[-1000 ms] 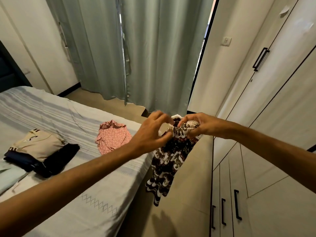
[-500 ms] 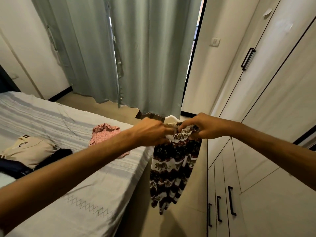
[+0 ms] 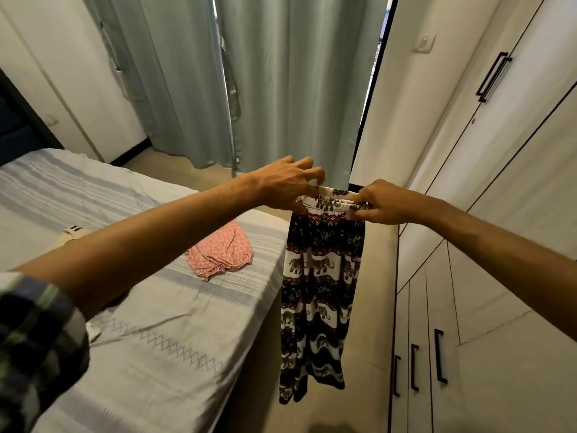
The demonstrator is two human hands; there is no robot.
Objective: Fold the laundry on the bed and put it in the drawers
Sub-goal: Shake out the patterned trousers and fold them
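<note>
Dark elephant-print trousers (image 3: 320, 285) with white bands hang full length in the air beside the bed's right edge, over the floor. My left hand (image 3: 288, 185) pinches the left end of their elastic waistband. My right hand (image 3: 382, 203) grips the right end, so the waistband is stretched flat between them. A pink patterned garment (image 3: 220, 250) lies crumpled on the grey striped bed (image 3: 156, 323). A beige folded item (image 3: 70, 234) peeks out behind my left forearm.
White wardrobe doors and drawers with black handles (image 3: 438, 356) line the right side. Grey-green curtains (image 3: 249, 73) hang straight ahead. A narrow strip of floor (image 3: 371, 307) runs between bed and wardrobe.
The bunched trousers have been pulled open. My hands moved apart along the waistband and lifted, and the fabric now hangs straight down.
</note>
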